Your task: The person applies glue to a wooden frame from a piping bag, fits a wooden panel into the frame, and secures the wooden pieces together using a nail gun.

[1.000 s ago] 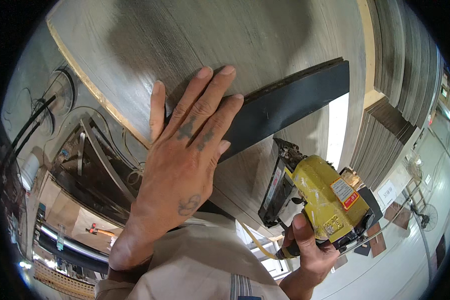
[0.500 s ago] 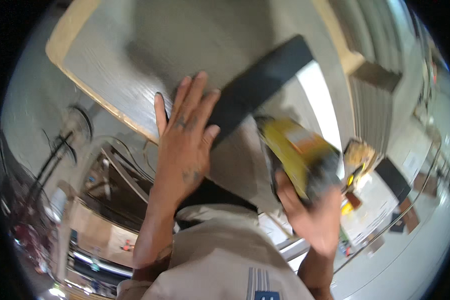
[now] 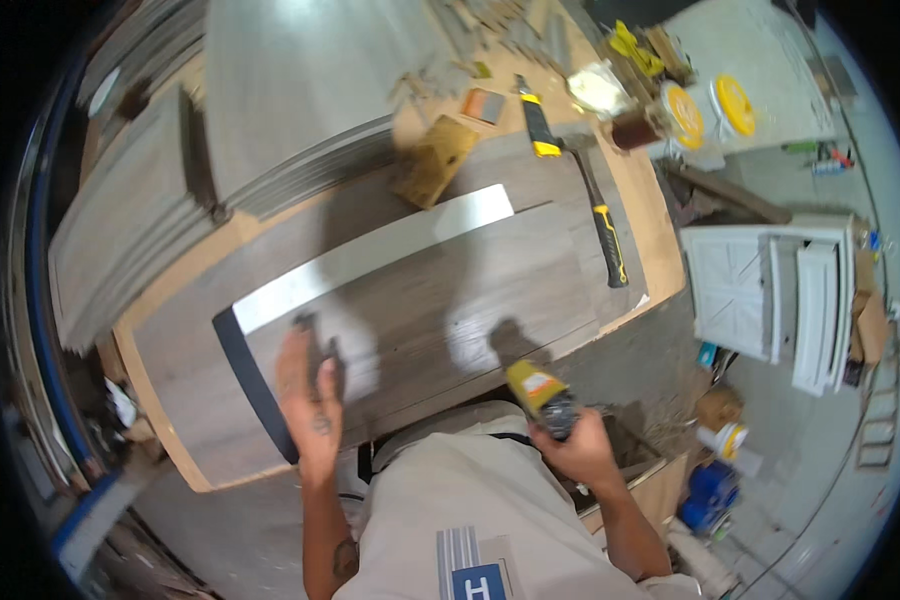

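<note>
My left hand [image 3: 310,400] is over the wood-grain board [image 3: 420,335], fingers stretched and slightly blurred, with nothing seen in them. It is beside a dark flat strip [image 3: 253,380] along the board's left part. A long white strip [image 3: 370,250] meets the dark strip's far end, forming a corner. At the board's near edge, my right hand [image 3: 582,450] is closed around the dark end of a yellow container [image 3: 532,382] with an orange-and-white label. The container tilts away from me; its exact kind is unclear.
A hammer [image 3: 608,235], a yellow-black utility knife [image 3: 537,125] and a wooden block [image 3: 440,160] lie beyond the white strip. Stacked grey panels [image 3: 300,100] stand at the far left. White buckets with yellow lids [image 3: 733,105] are at the far right; a white cabinet [image 3: 735,290] stands right.
The view has swung round, bringing the tools into sight. My left hand, earlier resting on the dark strip, is now beside it. My right hand still holds the yellow container.
</note>
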A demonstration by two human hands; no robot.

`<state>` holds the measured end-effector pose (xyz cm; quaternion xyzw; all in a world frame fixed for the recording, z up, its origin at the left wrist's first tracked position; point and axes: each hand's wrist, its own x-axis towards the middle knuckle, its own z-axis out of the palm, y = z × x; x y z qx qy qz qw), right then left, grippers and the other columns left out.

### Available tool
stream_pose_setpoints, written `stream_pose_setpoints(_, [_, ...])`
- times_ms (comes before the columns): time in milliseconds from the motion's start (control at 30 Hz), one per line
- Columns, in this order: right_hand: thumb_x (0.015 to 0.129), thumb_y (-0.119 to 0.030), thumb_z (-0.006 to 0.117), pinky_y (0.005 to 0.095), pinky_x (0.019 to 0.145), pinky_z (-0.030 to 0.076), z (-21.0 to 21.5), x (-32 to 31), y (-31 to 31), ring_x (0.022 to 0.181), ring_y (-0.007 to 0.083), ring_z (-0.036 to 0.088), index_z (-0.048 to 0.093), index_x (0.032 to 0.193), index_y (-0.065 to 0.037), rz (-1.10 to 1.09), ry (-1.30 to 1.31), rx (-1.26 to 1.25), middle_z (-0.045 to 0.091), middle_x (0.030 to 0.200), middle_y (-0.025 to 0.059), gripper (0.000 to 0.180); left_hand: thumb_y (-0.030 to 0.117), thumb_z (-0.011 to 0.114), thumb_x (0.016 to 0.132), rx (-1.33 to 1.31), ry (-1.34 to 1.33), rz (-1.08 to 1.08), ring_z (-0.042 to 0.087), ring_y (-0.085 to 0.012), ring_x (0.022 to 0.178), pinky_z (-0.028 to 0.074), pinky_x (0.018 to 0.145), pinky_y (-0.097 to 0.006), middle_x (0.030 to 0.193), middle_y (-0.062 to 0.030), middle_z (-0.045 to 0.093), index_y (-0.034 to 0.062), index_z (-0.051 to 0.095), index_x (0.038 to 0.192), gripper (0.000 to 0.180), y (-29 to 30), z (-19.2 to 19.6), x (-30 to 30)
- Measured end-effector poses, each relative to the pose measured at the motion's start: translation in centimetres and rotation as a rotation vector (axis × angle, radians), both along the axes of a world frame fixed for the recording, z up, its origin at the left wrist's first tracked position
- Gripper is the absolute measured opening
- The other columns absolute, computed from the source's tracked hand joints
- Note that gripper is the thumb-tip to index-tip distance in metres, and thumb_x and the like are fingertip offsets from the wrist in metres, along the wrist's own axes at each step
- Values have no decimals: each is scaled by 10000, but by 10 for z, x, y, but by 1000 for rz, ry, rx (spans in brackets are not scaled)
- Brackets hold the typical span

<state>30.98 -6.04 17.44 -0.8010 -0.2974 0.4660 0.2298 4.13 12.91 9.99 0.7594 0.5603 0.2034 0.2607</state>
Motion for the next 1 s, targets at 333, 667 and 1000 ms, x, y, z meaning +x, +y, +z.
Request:
stream_pose_setpoints(333, [774, -77, 734, 294, 686, 514, -28, 89, -68, 697, 156, 666, 605, 927, 33, -635, 33, 63, 653, 748, 72, 228, -86, 601, 791, 34, -50, -1036, 428, -309, 1371, 231, 1169, -543, 1365, -93, 564, 84, 656, 1185, 433, 68, -46, 308])
stream_pose_setpoints(667, [771, -81, 753, 275, 700, 503, -43, 111, -58, 757, 173, 666, 580, 998, 35, -566, 92, -93, 672, 841, 79, 309, 58, 614, 828, -19, -47, -1162, 523, -269, 1226, 258, 1144, -556, 1128, -66, 627, 74, 703, 1006, 200, 58, -81, 343])
stream_pose_setpoints(1000, [729, -72, 765, 320, 730, 547, -38, 147, 2, 799, 248, 702, 524, 1189, 30, -218, 57, 68, 671, 973, 124, 529, 325, 263, 1018, -87, -163, -1109, 581, -268, 1136, 201, 1167, -516, 1103, -70, 654, 89, 654, 1147, 474, 62, -96, 341])
